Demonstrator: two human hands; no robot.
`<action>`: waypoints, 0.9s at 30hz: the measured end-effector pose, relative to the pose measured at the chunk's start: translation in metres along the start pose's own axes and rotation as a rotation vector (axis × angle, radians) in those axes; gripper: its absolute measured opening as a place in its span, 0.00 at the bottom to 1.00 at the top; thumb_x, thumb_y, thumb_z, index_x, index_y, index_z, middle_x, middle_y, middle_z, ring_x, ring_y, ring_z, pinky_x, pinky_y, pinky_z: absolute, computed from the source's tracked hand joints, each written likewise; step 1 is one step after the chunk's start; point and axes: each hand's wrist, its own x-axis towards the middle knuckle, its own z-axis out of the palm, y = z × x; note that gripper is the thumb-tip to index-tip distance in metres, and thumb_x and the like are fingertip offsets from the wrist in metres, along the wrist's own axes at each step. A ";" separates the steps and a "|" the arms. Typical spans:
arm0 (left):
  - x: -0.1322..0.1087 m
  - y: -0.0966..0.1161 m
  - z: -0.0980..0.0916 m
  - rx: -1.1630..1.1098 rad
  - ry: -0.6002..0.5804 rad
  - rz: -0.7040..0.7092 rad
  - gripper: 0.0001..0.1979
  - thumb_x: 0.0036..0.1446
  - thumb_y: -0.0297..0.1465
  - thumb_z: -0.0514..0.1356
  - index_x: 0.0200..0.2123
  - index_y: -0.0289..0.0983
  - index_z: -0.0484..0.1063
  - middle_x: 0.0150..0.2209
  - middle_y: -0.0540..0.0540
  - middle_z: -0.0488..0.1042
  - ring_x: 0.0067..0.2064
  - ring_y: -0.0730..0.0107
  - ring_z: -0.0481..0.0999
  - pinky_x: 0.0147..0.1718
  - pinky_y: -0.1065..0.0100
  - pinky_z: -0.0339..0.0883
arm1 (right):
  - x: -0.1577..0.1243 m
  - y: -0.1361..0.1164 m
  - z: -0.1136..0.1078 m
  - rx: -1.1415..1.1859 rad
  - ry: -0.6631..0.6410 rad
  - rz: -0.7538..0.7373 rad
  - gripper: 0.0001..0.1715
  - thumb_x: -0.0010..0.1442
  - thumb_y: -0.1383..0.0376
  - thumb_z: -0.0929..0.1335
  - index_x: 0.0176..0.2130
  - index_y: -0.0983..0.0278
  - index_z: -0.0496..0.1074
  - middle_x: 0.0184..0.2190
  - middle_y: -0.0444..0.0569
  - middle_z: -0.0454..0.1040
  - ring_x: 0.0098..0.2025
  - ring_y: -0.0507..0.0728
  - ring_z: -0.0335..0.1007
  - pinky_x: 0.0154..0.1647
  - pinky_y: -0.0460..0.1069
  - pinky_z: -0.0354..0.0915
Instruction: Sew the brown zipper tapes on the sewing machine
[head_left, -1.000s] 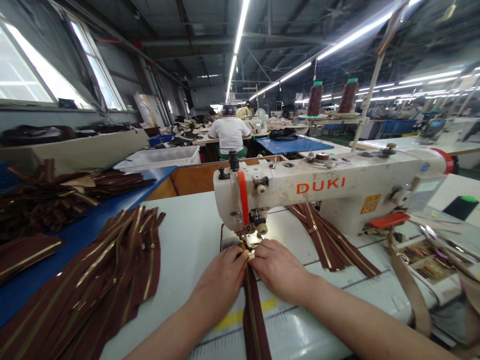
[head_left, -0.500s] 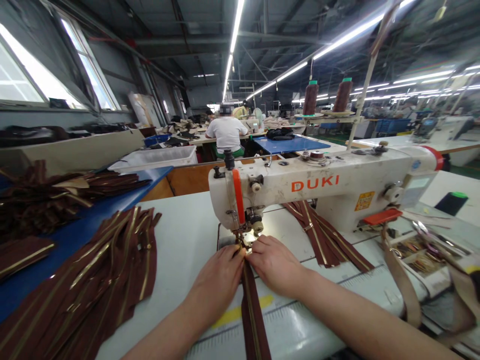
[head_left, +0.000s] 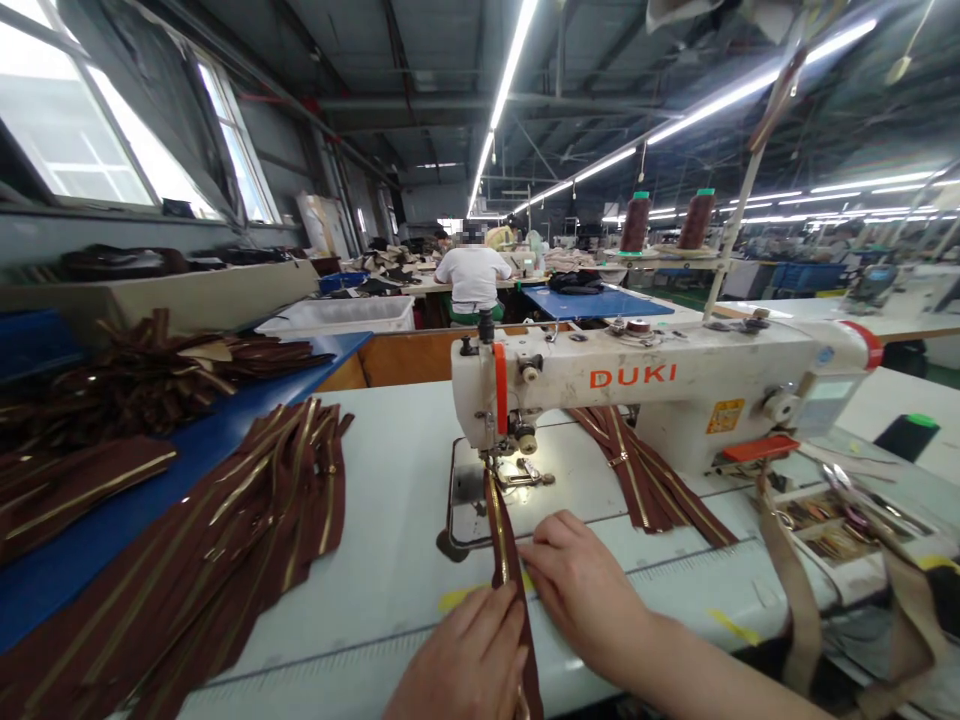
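Observation:
A brown zipper [head_left: 501, 525] with brass-coloured teeth runs from under the needle area of a white sewing machine [head_left: 555, 375] toward me. My left hand [head_left: 469, 655] is closed on the strip near the table's front, fingers lying over it. On the strip's right edge, farther up, my right hand [head_left: 585, 580] has its fingertips pressed together. Its thumb is partly hidden. Left of both hands lies a fanned pile of brown zippers [head_left: 262, 510]. More zippers [head_left: 641, 470] lie behind the needle, under the machine arm.
Blue boards [head_left: 225, 420] at left carry heaps of brown zippers. At right stands a tray [head_left: 847, 545] of small parts with scissors, beside hanging beige straps [head_left: 795, 580]. Two brown thread cones [head_left: 635, 225] stand above the machine. A person in a white shirt [head_left: 474, 275] sits ahead.
Both hands have come away from the needle toward me. My left hand now grips the zipper lower down; the right is at its edge. The view has shifted slightly left.

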 end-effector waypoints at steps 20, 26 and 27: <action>0.007 0.008 0.013 0.108 -0.023 -0.017 0.18 0.61 0.19 0.44 0.38 0.31 0.74 0.40 0.36 0.77 0.43 0.56 0.74 0.42 0.55 0.66 | -0.009 -0.010 0.007 0.134 0.080 0.072 0.11 0.63 0.73 0.62 0.36 0.63 0.73 0.31 0.47 0.68 0.37 0.55 0.61 0.38 0.48 0.60; 0.012 0.005 0.009 0.022 -0.016 -0.034 0.15 0.61 0.20 0.46 0.39 0.30 0.73 0.38 0.38 0.77 0.41 0.58 0.75 0.40 0.59 0.68 | -0.009 -0.009 0.012 0.106 0.067 0.060 0.10 0.63 0.72 0.63 0.38 0.63 0.73 0.31 0.48 0.69 0.37 0.56 0.61 0.38 0.49 0.60; 0.012 0.005 0.008 0.018 -0.009 -0.028 0.16 0.61 0.20 0.45 0.39 0.29 0.73 0.38 0.38 0.77 0.40 0.58 0.75 0.39 0.59 0.69 | -0.008 -0.009 0.012 0.091 0.056 0.061 0.09 0.62 0.72 0.63 0.38 0.63 0.73 0.32 0.47 0.69 0.37 0.56 0.61 0.38 0.49 0.60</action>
